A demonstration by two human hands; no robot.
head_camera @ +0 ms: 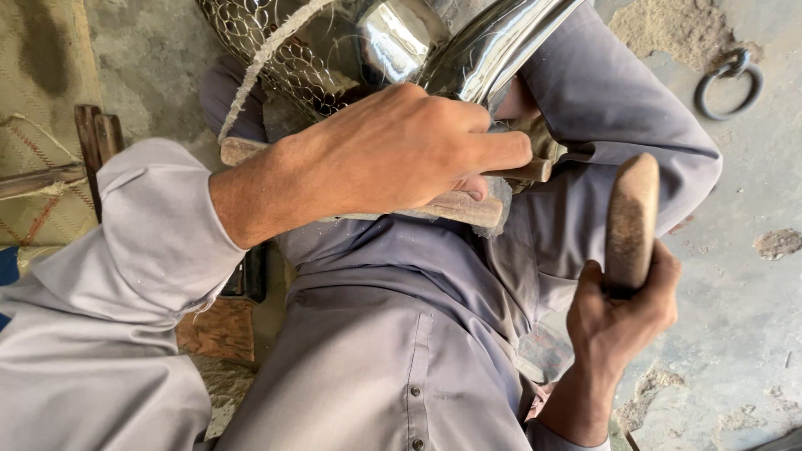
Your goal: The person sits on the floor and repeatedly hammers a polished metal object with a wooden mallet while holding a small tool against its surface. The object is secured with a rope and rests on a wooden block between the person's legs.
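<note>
My left hand (393, 154) grips a wooden-handled tool (455, 207) and presses it against a shiny metal vessel (393, 38) with a hammered scale pattern, resting on my lap. My right hand (622, 313) holds a worn wooden mallet (631, 219) upright, raised a little to the right of the tool and apart from it. The tool's tip is hidden behind my left fingers. I wear grey clothing.
A metal ring (728, 82) lies on the concrete floor (743, 209) at the upper right. A woven mat (38, 108) and wooden sticks (92, 142) are at the left. A wooden block (219, 330) sits under my left arm.
</note>
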